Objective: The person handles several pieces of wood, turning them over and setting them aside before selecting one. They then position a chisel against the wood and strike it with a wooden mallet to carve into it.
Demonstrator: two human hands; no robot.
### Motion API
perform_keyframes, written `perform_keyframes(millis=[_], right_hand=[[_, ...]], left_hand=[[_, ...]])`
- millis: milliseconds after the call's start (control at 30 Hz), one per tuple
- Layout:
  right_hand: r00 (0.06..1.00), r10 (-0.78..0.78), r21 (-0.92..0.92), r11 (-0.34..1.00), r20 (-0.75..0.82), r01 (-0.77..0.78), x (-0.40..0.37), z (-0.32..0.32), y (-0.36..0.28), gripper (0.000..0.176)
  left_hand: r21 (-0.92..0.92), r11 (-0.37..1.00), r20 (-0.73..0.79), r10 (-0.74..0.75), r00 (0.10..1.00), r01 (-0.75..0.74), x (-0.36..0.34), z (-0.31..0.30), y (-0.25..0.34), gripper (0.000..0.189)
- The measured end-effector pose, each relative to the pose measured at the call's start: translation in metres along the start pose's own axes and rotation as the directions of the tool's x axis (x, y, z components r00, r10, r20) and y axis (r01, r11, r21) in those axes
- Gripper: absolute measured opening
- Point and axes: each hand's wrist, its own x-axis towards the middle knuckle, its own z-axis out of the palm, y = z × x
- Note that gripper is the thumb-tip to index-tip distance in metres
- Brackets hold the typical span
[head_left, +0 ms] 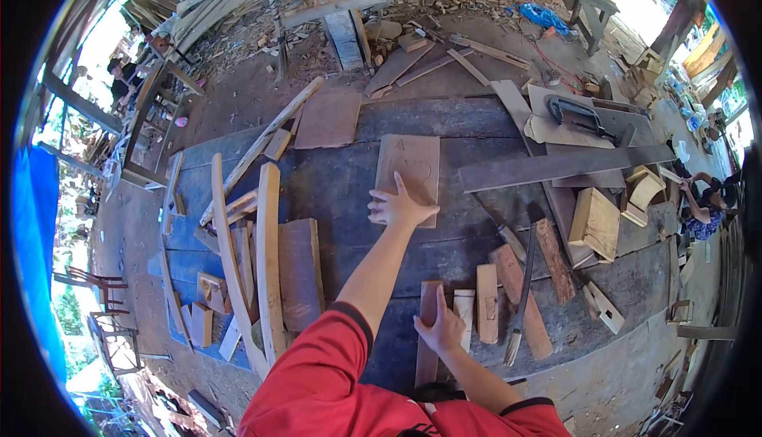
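Note:
My left hand (403, 205) lies with fingers spread on a flat brown board (409, 155), near its lower half. Pencil-like marks, a letter and a curved outline, show on the board above my fingers. Lower down, my right hand (444, 330) is over a narrow dark wooden piece (427, 365). Its index finger points forward and its thumb stands apart; the other fingers look curled and are partly hidden. I see nothing gripped in either hand. Beside the right hand are a pale wooden strip (463, 310) and a wooden block plane (487, 302).
Long curved wooden pieces (271, 262) lie left on the dark workbench (349, 191). To the right are a long plank (563, 169), a handsaw-like blade (524, 294), a wooden box (595, 223) and a C-clamp (575, 113). A person (702, 203) sits at the far right.

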Motion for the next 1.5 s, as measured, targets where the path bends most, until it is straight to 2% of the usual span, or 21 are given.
perform_keyframes(millis=[100, 133, 233, 400, 467, 600, 667, 867, 967, 1000, 1067, 1200, 1300, 1367, 1400, 1467, 1500], right_hand=[[1.000, 0.013, 0.000, 1.000, 0.001, -0.013, -0.002, 0.001, -0.001, 0.095], [0.998, 0.047, -0.009, 0.999, 0.050, -0.047, -0.002, -0.002, -0.004, 0.096], [0.999, 0.030, 0.020, 0.999, 0.025, -0.031, -0.005, 0.001, -0.004, 0.099], [0.993, 0.101, -0.094, 0.991, 0.068, -0.094, -0.004, -0.002, -0.013, 0.098], [0.986, 0.131, -0.133, 0.984, 0.102, -0.117, -0.006, -0.003, -0.015, 0.097], [0.986, 0.139, -0.185, 0.975, 0.094, -0.120, -0.007, -0.006, -0.022, 0.097], [0.984, 0.150, -0.213, 0.969, 0.096, -0.127, -0.007, -0.007, -0.024, 0.097], [0.992, 0.116, -0.247, 0.964, 0.043, -0.101, -0.008, 0.002, -0.017, 0.097], [0.974, 0.175, -0.201, 0.969, 0.141, -0.145, -0.010, -0.013, -0.033, 0.096], [0.975, 0.164, -0.209, 0.969, 0.151, -0.131, -0.010, -0.012, -0.031, 0.096], [0.997, 0.054, -0.133, 0.990, 0.059, -0.045, -0.010, -0.002, -0.019, 0.095], [0.996, -0.084, -0.187, 0.979, -0.016, 0.079, -0.007, 0.010, -0.003, 0.097], [0.998, -0.054, -0.154, 0.986, 0.045, 0.060, -0.006, 0.007, -0.003, 0.097], [0.998, -0.038, -0.166, 0.985, 0.051, 0.046, -0.004, 0.008, -0.001, 0.098], [0.997, -0.017, -0.154, 0.988, 0.081, 0.030, -0.004, 0.005, -0.004, 0.099], [0.991, 0.016, -0.160, 0.987, 0.132, 0.006, -0.005, -0.003, -0.012, 0.099], [0.984, 0.052, -0.177, 0.984, 0.172, -0.021, -0.004, -0.008, -0.016, 0.099]], left_hand=[[-0.019, 1.000, 0.002, 0.000, 1.000, 0.000, -0.038, 0.024, -0.056, 0.121], [-0.028, 1.000, -0.012, 0.002, 1.000, -0.002, -0.051, 0.034, -0.076, 0.120], [-0.029, 0.999, -0.013, 0.032, 0.999, -0.032, -0.084, 0.051, -0.127, 0.120], [0.027, 0.990, 0.021, 0.136, 0.990, -0.137, -0.129, 0.075, -0.188, 0.118], [0.042, 0.980, -0.064, 0.196, 0.978, -0.194, -0.136, 0.093, -0.204, 0.112], [0.088, 0.970, 0.007, 0.227, 0.974, -0.227, -0.149, 0.106, -0.221, 0.108], [0.127, 0.948, 0.002, 0.295, 0.956, -0.293, -0.154, 0.112, -0.230, 0.104], [0.116, 0.940, -0.050, 0.327, 0.944, -0.319, -0.162, 0.125, -0.244, 0.098], [0.101, 0.943, -0.056, 0.324, 0.944, -0.317, -0.162, 0.124, -0.245, 0.098], [0.089, 0.948, -0.056, 0.311, 0.949, -0.305, -0.162, 0.126, -0.245, 0.098], [0.074, 0.939, -0.068, 0.342, 0.937, -0.337, -0.161, 0.128, -0.247, 0.098], [0.020, 0.950, -0.078, 0.311, 0.947, -0.311, -0.171, 0.121, -0.252, 0.095], [-0.017, 0.954, -0.080, 0.296, 0.952, -0.298, -0.183, 0.130, -0.257, 0.091], [0.056, 0.922, -0.186, 0.387, 0.903, -0.383, -0.198, 0.137, -0.265, 0.088], [0.059, 0.926, -0.190, 0.376, 0.907, -0.372, -0.207, 0.139, -0.269, 0.088], [-0.191, 0.848, -0.191, 0.461, 0.866, -0.494, -0.224, 0.141, -0.274, 0.085], [-0.189, 0.847, -0.204, 0.460, 0.864, -0.496, -0.233, 0.144, -0.274, 0.085]])
